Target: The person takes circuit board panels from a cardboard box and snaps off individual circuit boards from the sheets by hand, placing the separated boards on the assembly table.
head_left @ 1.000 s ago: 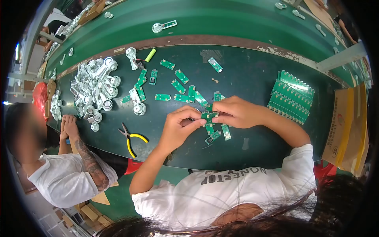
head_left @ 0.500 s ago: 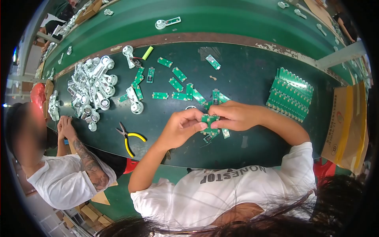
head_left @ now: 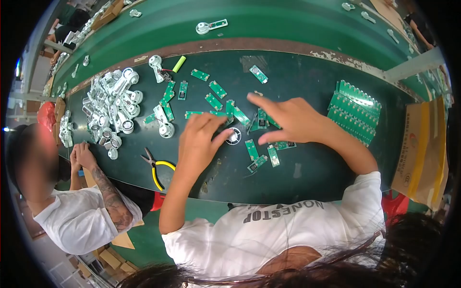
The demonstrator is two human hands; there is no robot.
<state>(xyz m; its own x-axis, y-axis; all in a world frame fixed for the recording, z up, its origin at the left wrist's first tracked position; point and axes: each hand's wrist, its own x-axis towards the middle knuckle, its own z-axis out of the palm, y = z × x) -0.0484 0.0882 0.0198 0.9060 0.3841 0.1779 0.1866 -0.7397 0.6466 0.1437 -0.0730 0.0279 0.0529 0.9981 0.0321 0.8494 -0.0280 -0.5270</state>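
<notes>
Head view, using the ring (head_left: pixel 235 137) as landmark. Looks flat on the table (head_left: pixel 319 173), just right of the left hand (head_left: pixel 199 139), right by the thumb tip. Can't tell if touching or only overlapping from this angle. Round, so no long axis worth mentioning and no real pointing direction. Clearly nearer to the left hand than to the right hand (head_left: pixel 297 120), up and right of the ring.

Would call the left hand unclosed, with the thumb apart from loosely bent fingers and nothing visible in it, but a bit blurry. Can see a half-hidden board (head_left: pixel 192 114) poking out beside those fingers, up and left of the ring, long axis sideways. Can't say whether touched.

Would call the right hand empty too, with index finger and thumb spread wide, both aimed toward the ring side. Can spot a chip board (head_left: pixel 261 118) in that gap, up and right of the ring, long axis roughly away from the body.

Just below and right of the ring, got a low board (head_left: pixel 251 150), long axis mostly toward-and-away, far end leaning slightly left. Just above the ring, got a slanted board (head_left: pixel 240 116), running upper left to lower right. Well left of the ring, got pliers (head_left: pixel 153 164), nose pointing away and slightly left.
</notes>
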